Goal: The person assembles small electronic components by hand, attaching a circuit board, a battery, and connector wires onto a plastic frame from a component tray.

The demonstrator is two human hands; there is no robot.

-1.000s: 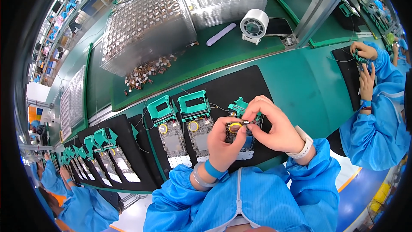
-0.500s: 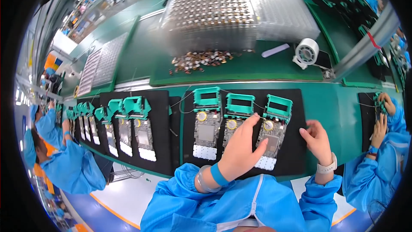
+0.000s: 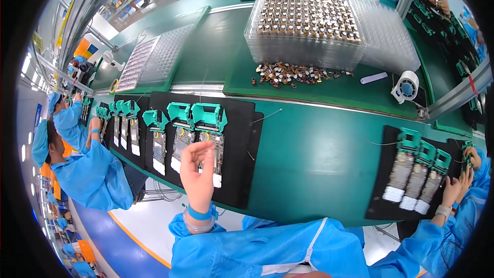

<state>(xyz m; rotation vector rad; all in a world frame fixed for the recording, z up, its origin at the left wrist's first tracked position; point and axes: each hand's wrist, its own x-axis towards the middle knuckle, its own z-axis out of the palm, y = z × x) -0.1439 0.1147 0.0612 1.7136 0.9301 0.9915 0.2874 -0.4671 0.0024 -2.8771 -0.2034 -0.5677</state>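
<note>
the left hand (image 3: 198,171), fingers loosely parted, is over a green-framed circuit board (image 3: 219,152) on a black mat (image 3: 237,175), the right hand's (image 3: 452,191) grip is unclear, and stacked clear trays (image 3: 309,54) hold rows of small metallic parts (image 3: 309,18).

Electronics factory, circuit boards (image 3: 159,145), stacked trays (image 3: 303,51)

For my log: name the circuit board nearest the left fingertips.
The rightmost circuit board on the mat beneath the left hand: fingertips overlap it; others there lie further left.
</note>
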